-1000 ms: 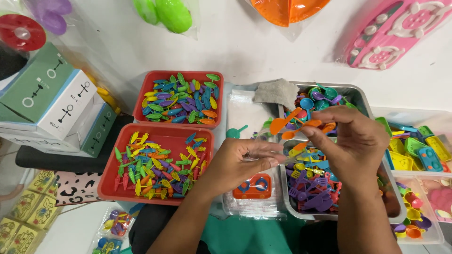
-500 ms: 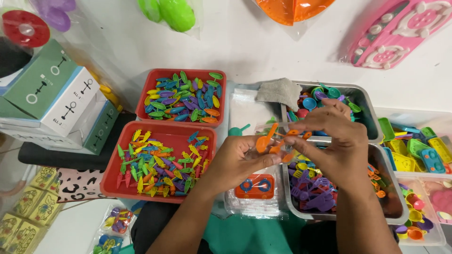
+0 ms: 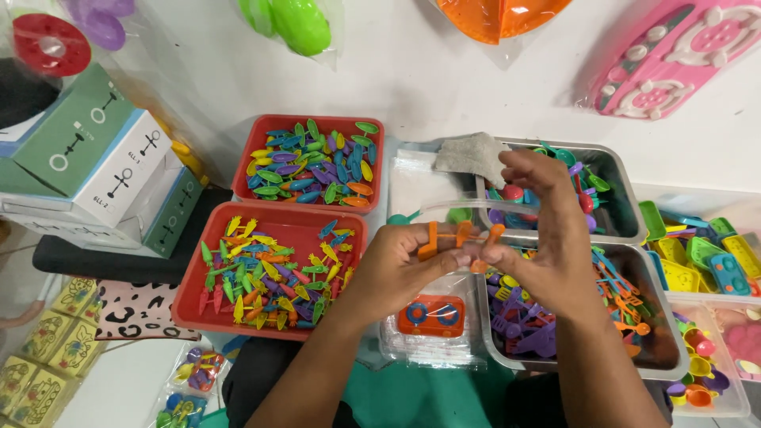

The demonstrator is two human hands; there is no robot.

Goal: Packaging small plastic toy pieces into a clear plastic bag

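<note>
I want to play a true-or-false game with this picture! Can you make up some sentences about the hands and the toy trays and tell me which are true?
1. Both hands, the left hand and the right hand, hold small orange toy pieces between them. True.
2. The two trays on the left are blue. False: the far red tray and the near red tray are both red.
3. A grey cloth lies by the far clear bin. True.
4. The near red tray is empty. False: it is full of colourful little pieces.
</note>
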